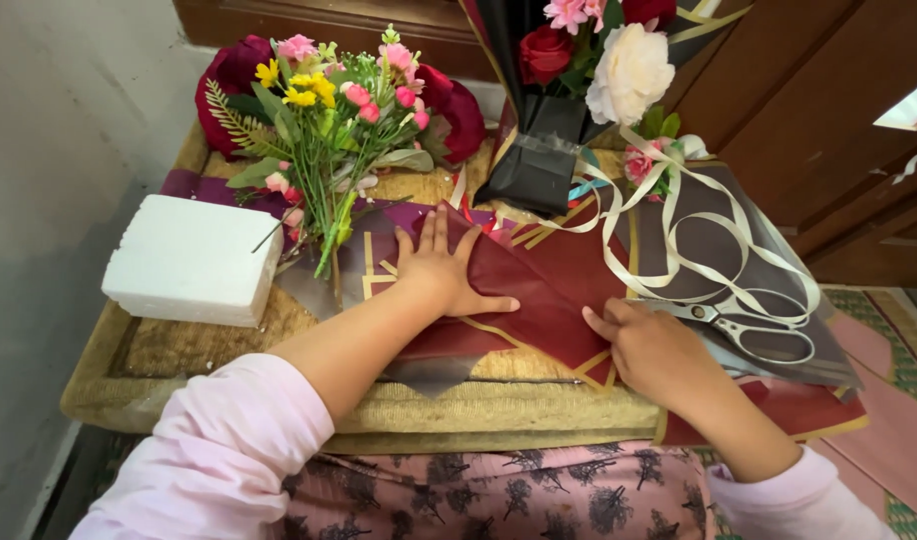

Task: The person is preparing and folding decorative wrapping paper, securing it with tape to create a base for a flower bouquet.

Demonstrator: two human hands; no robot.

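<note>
Pressing flat on a dark red wrapping sheet, left hand with fingers spread wide and palm down, thumb pointing toward the right. Resting at the sheet's right-hand edge, right hand, fingers curled and seemingly pinching the gold-trimmed border, though the grip itself partly hidden from this angle. Lying across the middle of the woven, mat-covered surface, the red sheet, creased diagonally, overlapping a grey sheet beneath and further purple and red sheets at either side. Just right of the right hand, white-handled scissors, blades pointing toward that hand, sitting on a dark brown sheet. Looping over the scissors and the brown sheet, cream ribbon, trailing up toward the far edge. At the left of the surface, white foam block, well apart from both hands. Behind the left hand, loose bunch of artificial flowers in pink and yellow with green stems, backed by dark red blooms. At the far centre, finished bouquet in black wrap, holding a cream bloom and a red rose. Pale pink sleeves on both arms, patterned fabric at the lap.
</note>
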